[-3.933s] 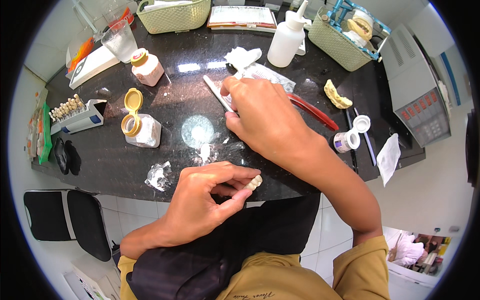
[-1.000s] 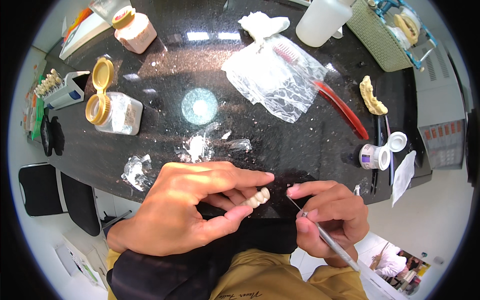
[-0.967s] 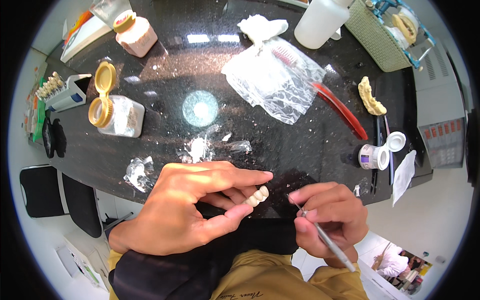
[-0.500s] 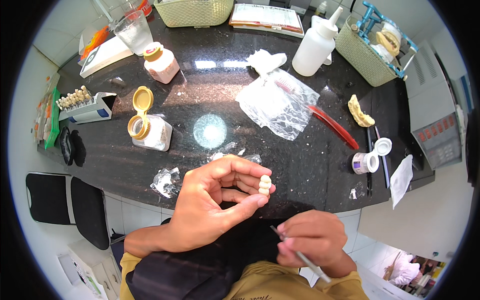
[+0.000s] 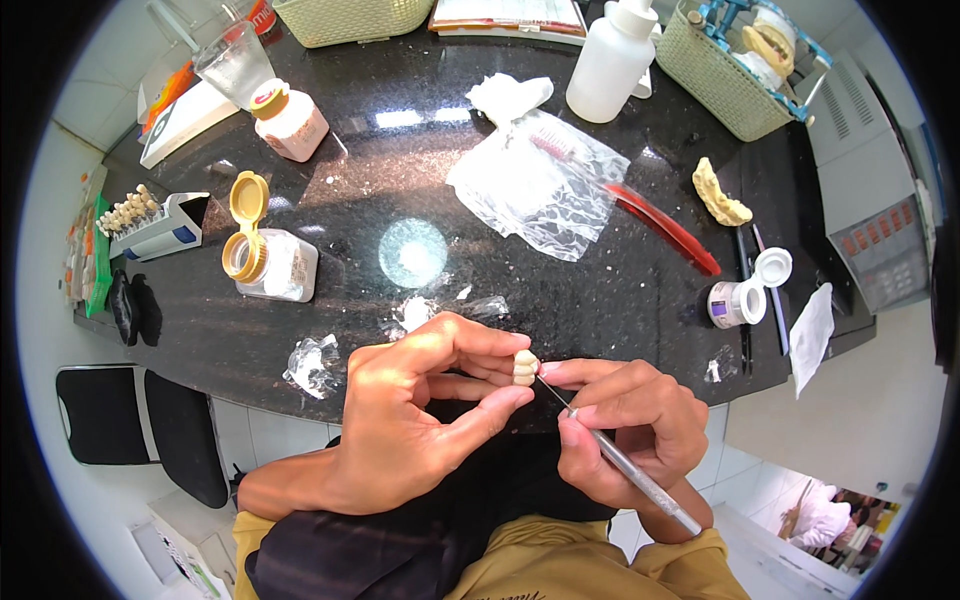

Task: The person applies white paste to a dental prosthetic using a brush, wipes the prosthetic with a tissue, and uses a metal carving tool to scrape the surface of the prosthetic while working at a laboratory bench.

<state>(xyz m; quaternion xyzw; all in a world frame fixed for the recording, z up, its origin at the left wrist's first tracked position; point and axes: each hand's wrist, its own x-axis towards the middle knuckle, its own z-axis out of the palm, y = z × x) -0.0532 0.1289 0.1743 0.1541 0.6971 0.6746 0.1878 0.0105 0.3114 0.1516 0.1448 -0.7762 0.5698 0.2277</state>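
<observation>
My left hand [image 5: 410, 420] grips a small cream dental bridge [image 5: 524, 368] between its fingertips, upright above the front edge of the dark worktop. My right hand [image 5: 630, 430], just right of it, is closed on a slim metal hand instrument [image 5: 643, 475], whose thin tip reaches the bridge's right side; whether it touches I cannot tell. Behind both hands lie white scraps [image 5: 415, 313] and crumpled film [image 5: 312, 365]. A yellow tooth model [image 5: 720, 192] rests to the right, beside pencil-like tools and an open white jar [image 5: 737, 303].
On the worktop [image 5: 380, 175] stand a yellow-lidded jar [image 5: 285, 268], a shade guide [image 5: 160, 225], a squeeze bottle [image 5: 608, 65] and baskets [image 5: 710, 85]. A plastic bag [image 5: 530, 190] and red tool [image 5: 668, 235] lie centre-right; a grey machine [image 5: 868, 190] is far right.
Since half a second ago my right hand has risen, bringing the instrument's tip to the bridge. Over the last second my left hand has turned the bridge upright; earlier my right hand was farther back.
</observation>
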